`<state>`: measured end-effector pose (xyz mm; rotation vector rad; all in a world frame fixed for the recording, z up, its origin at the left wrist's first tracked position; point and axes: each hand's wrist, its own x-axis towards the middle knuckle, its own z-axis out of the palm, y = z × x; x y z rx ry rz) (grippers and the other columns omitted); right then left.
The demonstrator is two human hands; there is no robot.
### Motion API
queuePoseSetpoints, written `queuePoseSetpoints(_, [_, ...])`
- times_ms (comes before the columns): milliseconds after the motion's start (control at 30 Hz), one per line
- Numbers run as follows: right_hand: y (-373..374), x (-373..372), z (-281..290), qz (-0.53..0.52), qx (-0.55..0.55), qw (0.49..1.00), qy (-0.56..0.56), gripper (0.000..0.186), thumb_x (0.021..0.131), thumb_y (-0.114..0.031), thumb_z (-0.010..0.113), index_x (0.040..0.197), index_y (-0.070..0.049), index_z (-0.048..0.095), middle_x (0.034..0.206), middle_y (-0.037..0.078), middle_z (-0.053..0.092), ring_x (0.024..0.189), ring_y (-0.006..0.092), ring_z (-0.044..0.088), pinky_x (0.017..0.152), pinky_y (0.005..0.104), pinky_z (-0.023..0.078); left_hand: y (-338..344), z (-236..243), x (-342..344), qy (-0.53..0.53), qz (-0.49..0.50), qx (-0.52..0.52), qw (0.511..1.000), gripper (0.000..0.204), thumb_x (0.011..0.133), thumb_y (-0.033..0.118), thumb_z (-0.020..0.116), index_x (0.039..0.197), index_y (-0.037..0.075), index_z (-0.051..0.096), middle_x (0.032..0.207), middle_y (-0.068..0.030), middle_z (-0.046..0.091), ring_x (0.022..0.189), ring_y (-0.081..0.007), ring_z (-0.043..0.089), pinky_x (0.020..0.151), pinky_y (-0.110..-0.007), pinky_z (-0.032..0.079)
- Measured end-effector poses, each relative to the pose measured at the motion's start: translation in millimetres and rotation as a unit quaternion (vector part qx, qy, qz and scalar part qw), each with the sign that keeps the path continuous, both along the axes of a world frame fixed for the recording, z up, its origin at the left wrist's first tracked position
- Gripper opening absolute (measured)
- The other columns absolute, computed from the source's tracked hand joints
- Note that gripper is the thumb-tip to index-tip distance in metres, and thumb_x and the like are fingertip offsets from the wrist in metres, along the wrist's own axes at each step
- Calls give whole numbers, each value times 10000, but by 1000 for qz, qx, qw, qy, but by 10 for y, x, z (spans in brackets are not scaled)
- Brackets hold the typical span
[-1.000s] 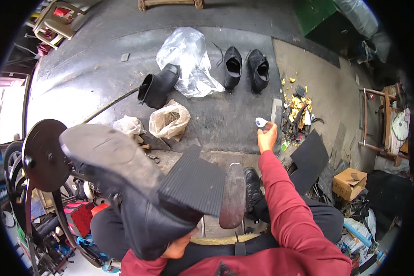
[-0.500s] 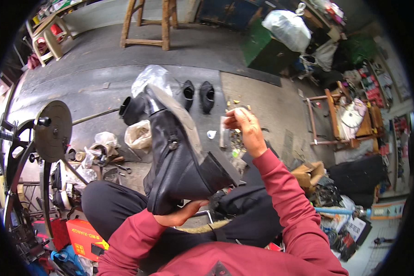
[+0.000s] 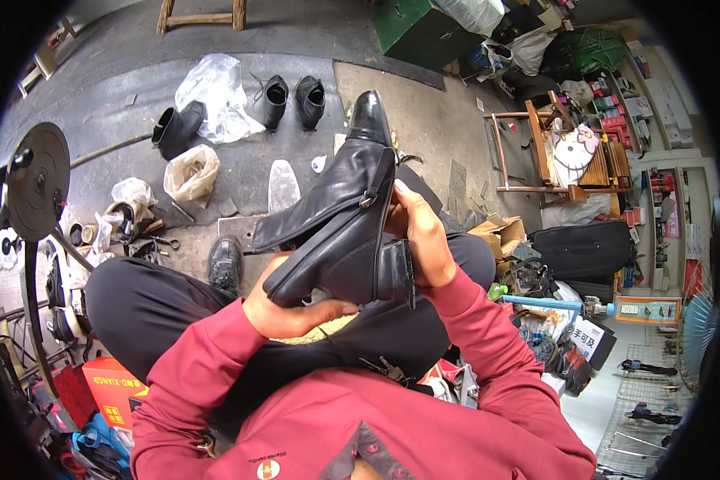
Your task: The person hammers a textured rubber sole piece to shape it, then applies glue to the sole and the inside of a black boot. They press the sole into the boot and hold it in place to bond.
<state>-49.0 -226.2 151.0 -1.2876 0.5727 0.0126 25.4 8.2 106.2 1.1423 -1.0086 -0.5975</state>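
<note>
A black leather ankle boot with a small side buckle is held above my lap, its toe pointing away and its block heel at the right. My left hand wraps round the boot's shaft near the top opening, thumb on the near side. The fingers of my right hand curl round the sole side, just ahead of the heel; part of them is hidden behind the boot.
Black footwear stands on the floor ahead, near a clear plastic bag. At left rises a machine with a dark wheel; scissors lie nearby. A wooden chair and a cardboard box are at right.
The boot has turned so its toe points farther right and its sole faces away to the right. My right hand, apart from it before, now grips it. The whole view has shifted.
</note>
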Motion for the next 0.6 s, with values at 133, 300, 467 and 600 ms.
queuePoseSetpoints(133, [142, -52, -76, -50, 97, 994, 2, 468, 1123, -414, 429, 1270, -48, 682, 1140, 75, 743, 1006, 191, 707, 918, 343, 552, -3, -52, 27, 106, -44, 6, 993, 458, 845, 20, 866, 1263, -9, 679, 1055, -78, 775, 970, -114, 705, 877, -310, 568])
queuePoseSetpoints(300, [223, -235, -229, -118, 134, 983, 48, 457, 1115, -409, 426, 1244, -43, 667, 1123, 118, 740, 976, 231, 719, 907, 372, 578, -40, -182, -12, 128, -75, 64, 987, 503, 809, 45, 865, 1274, -2, 676, 1022, -84, 759, 928, -145, 697, 867, -325, 555])
queuePoseSetpoints(467, [218, -399, -374, -165, 179, 965, 101, 440, 1110, -374, 404, 1243, -35, 651, 1127, 139, 740, 979, 250, 719, 911, 389, 587, -123, -286, -68, 197, -132, 102, 966, 534, 824, 77, 848, 1310, 6, 639, 1141, -122, 725, 1021, -185, 672, 948, -361, 536])
queuePoseSetpoints(600, [210, -444, -516, -164, 175, 965, 110, 432, 1109, -336, 391, 1265, -31, 654, 1133, 120, 743, 998, 229, 707, 945, 376, 568, -220, -352, -73, 226, -162, 136, 951, 379, 848, 87, 842, 1174, 17, 663, 996, -78, 715, 918, -161, 640, 875, -346, 531])
